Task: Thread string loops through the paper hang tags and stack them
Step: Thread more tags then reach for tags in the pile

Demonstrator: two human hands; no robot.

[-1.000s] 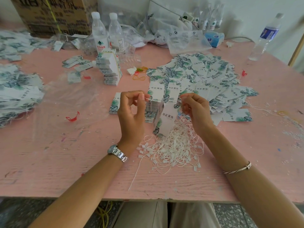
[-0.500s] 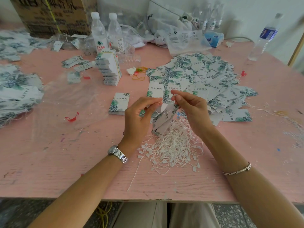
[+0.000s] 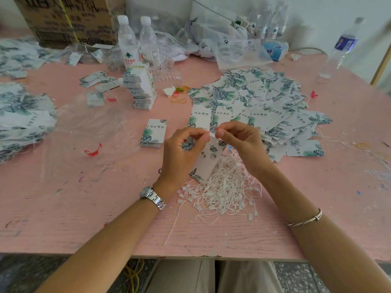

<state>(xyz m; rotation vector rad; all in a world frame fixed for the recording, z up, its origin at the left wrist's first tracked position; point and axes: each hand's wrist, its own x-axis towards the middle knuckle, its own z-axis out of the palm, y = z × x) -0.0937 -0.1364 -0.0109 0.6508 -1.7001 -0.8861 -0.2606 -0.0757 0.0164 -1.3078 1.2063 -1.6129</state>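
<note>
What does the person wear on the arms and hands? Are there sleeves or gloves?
No sleeves are in view: both forearms are bare as far as the picture shows. The left hand and the right hand have no gloves. The left wrist carries a silver metal wristwatch with a link band. The right forearm carries a thin silver bangle.

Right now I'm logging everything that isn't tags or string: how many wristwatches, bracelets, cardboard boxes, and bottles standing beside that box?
Wristwatch: 1
Bracelet: 1
Cardboard box: 1
Bottles beside the box: 2
Total: 5
</note>
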